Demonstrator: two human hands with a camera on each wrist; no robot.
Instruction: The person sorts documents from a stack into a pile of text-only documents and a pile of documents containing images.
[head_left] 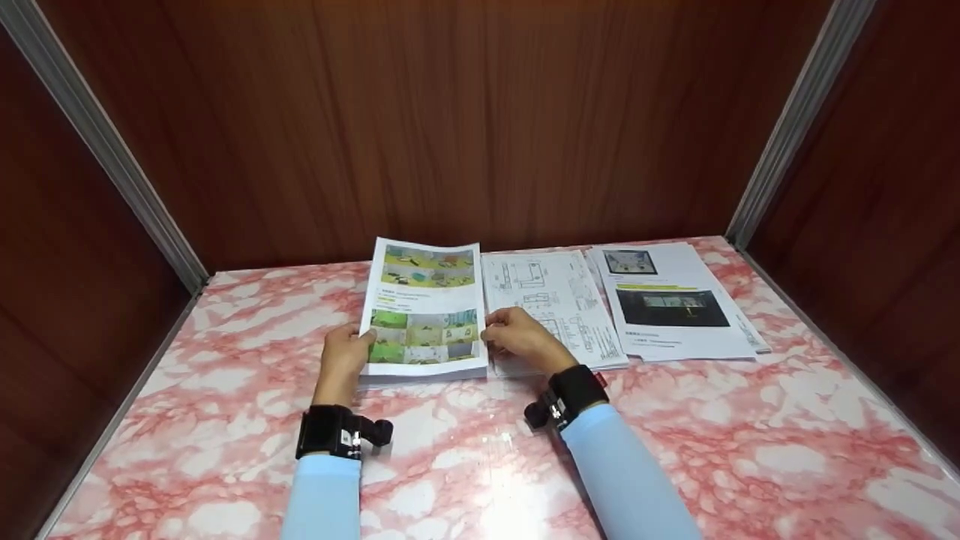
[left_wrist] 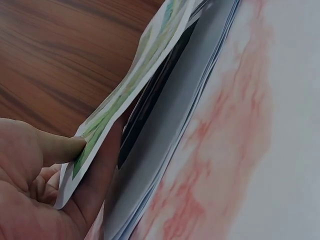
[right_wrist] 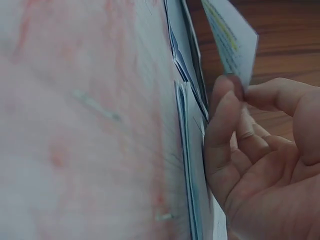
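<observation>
A printed sheet of paper [head_left: 427, 300] with colour pictures and a few text lines is held up by its two sides. My left hand [head_left: 345, 354] pinches its left edge, thumb on top and fingers beneath, as the left wrist view shows. At the opposite edge my right hand [head_left: 525, 339] grips the sheet between thumb and fingers. Under the raised sheet lies a stack of papers [left_wrist: 165, 115], its top page bearing a dark picture. Beside it, partly behind the right hand, is a pile of line-drawing sheets [head_left: 525, 277].
A third pile of papers [head_left: 660, 345], with dark photos and a yellow highlighted line on top, lies farther right. All rest on a red-and-white marbled table [head_left: 442, 465]. Brown wood-grain panels [head_left: 480, 127] with metal corner posts [head_left: 795, 112] enclose the back and sides.
</observation>
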